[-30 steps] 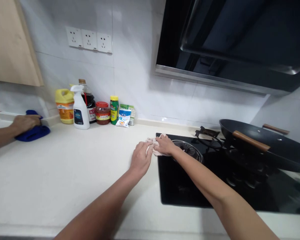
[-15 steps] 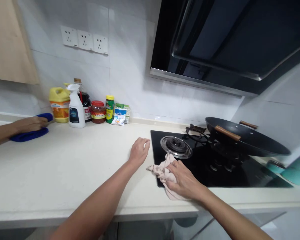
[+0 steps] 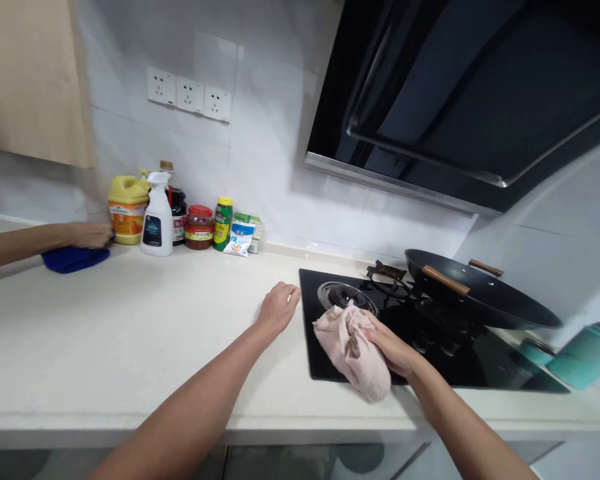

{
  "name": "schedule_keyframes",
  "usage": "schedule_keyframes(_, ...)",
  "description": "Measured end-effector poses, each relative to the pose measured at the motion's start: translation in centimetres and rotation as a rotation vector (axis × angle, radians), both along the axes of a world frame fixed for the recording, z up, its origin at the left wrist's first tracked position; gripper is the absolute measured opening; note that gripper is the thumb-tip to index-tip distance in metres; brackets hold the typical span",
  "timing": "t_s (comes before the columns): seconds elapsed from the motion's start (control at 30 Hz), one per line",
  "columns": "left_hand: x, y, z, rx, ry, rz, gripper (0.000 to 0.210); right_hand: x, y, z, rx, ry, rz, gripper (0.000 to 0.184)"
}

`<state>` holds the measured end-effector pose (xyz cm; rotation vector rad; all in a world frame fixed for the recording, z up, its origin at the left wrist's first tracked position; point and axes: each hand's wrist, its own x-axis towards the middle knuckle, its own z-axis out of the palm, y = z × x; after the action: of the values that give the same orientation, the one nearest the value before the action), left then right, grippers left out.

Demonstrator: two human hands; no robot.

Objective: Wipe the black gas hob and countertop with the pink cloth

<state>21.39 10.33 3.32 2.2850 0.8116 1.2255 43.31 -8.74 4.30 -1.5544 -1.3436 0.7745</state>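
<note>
Bunched up since the earlier frame, pink cloth [image 3: 353,350] sits over the cooktop [image 3: 480,365] front edge, in the right hand [image 3: 393,345]'s grip; likely soft, light, best held by gathered folds; left hand [image 3: 279,308] curled, contents unclear

Right hand [image 3: 389,344] gripping cloth [image 3: 347,343], hob [image 3: 480,363] beneath

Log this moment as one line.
right hand: holds pink cloth over cooktop | left hand: beside cooktop's left edge | other person's hand: on blue cloth | wok: on cooktop

Crumpled pale pink cloth [image 3: 353,350] over black stove [image 3: 480,367]
</note>
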Motion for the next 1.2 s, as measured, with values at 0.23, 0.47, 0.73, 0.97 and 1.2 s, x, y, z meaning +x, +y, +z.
schedule_keyframes(0.23,0.1,-0.4,0.0,-0.013,0.036,-0.031,0.030,3.0,-1.4,2.8,0.082,-0.574,0.008,0.050)
schedule_keyframes(0.47,0.6,-0.9,-0.4,-0.042,0.113,-0.059,0.032,-3.6,0.5,1.4,0.047,-1.081,0.254,0.030)
schedule_keyframes(0.73,0.7,-0.7,-0.7,0.016,0.153,-0.057,0.033,-2.0,12.3,-0.2,0.076,-1.163,0.118,0.023)
schedule_keyframes(0.97,0.3,-1.4,-0.6,-0.008,0.188,-0.076,0.032,1.2,21.4,-0.5,-0.075,-1.269,-0.064,0.033)
schedule_keyframes(1.2,0.3,-1.8,-0.5,-0.030,0.229,-0.092,0.030,7.2,26.0,-1.4,-0.186,-1.192,-0.189,0.037)
